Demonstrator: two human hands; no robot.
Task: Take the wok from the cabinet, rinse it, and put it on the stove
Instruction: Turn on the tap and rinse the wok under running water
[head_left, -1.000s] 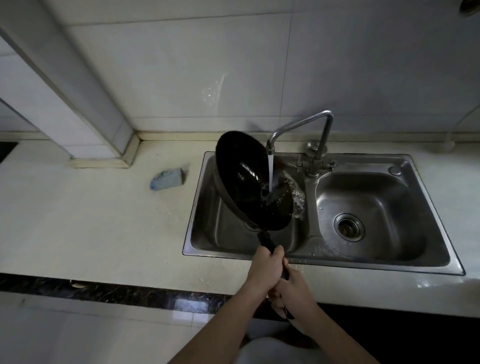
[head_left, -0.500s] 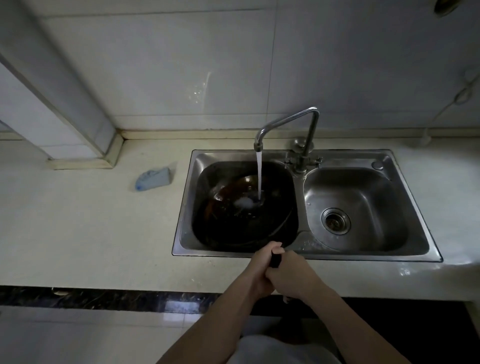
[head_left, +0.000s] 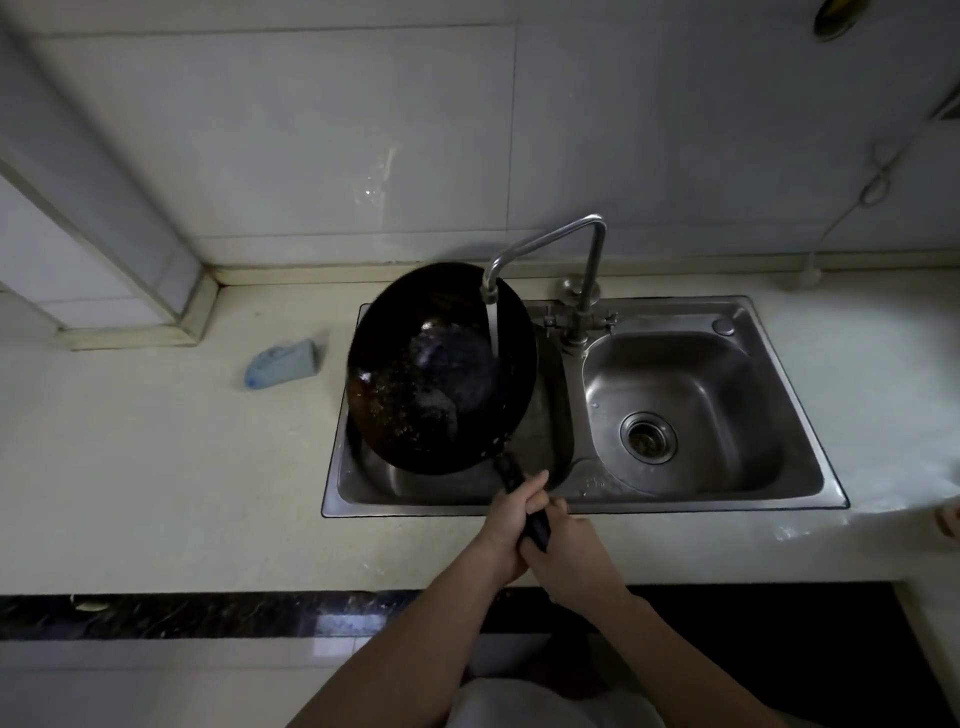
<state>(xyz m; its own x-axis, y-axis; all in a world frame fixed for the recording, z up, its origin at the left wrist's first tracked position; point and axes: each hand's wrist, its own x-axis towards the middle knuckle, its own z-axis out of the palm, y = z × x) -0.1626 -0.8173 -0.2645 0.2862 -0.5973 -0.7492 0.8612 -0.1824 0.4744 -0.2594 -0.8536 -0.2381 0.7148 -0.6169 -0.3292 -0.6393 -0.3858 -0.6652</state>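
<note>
The black wok (head_left: 436, 369) is tilted up on edge over the left basin of the steel double sink (head_left: 701, 506), its wet inside facing me. Water runs from the faucet (head_left: 545, 249) spout down past the wok's right rim. Both hands grip the wok's dark handle at the sink's front edge. My left hand (head_left: 511, 519) is higher on the handle, and my right hand (head_left: 566, 558) is just below it. The stove is out of view.
A small blue-grey sponge (head_left: 283, 364) lies on the pale counter left of the sink. The right basin has a drain strainer (head_left: 648, 437). A white tiled wall stands behind, and a tiled column rises at the left. A cord hangs at the right wall.
Half a second ago the wok lay flat in the left basin under the water. Now it is tipped up and leftward, with the water emptied out.
</note>
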